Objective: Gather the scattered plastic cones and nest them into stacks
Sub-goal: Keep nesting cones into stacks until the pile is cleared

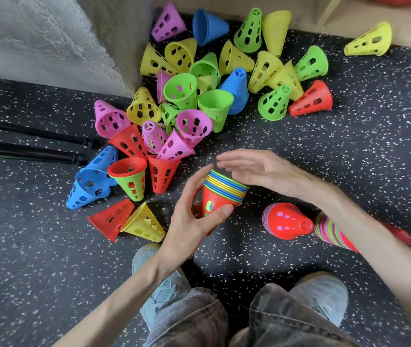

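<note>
My left hand (194,216) grips a nested stack of cones (220,196), red on the outside with several coloured rims showing at its wide open end. Just above that open end hovers my right hand (257,169), fingers straight and holding nothing. Many loose perforated cones in yellow, green, pink, blue and red lie scattered on the floor beyond, with a red cone (110,217) and a yellow cone (145,222) nearest on the left. Two finished stacks lie on their sides at the right: one red-tipped stack (288,220) and a longer striped stack (332,231) partly hidden by my right forearm.
The floor (349,146) is dark speckled rubber. A concrete wall corner (114,46) stands at the upper left, with two black bars (31,144) lying beside it. A single yellow cone (369,41) lies far right. My shoes (322,294) and trouser legs fill the bottom.
</note>
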